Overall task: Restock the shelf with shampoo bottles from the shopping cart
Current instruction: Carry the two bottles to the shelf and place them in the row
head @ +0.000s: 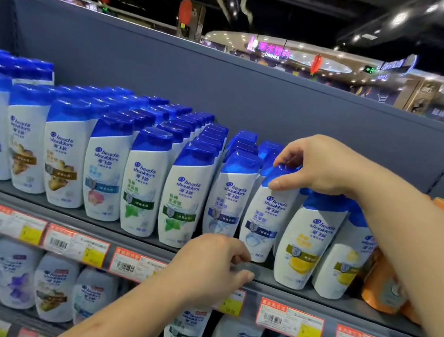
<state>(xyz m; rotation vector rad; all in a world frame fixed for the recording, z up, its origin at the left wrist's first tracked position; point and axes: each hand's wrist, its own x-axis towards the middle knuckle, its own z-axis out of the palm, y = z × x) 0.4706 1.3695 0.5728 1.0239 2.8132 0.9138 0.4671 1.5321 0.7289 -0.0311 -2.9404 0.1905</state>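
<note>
A white shampoo bottle (266,220) with a blue cap and a dark blue label stands at the front of the top shelf (296,297). My right hand (315,165) grips its blue cap from above, thumb on the front. My left hand (213,267) hovers just below and left of that bottle's base, at the shelf's front edge, fingers loosely curled and holding nothing. Rows of matching white bottles (143,175) fill the shelf to the left. Yellow-label bottles (308,241) stand right of the held one. The shopping cart is out of view.
Orange bottles (383,286) stand at the shelf's far right, behind my right forearm. Price tags (289,321) line the shelf edge. A lower shelf holds more white bottles (54,287). The grey back panel (227,92) rises behind the rows.
</note>
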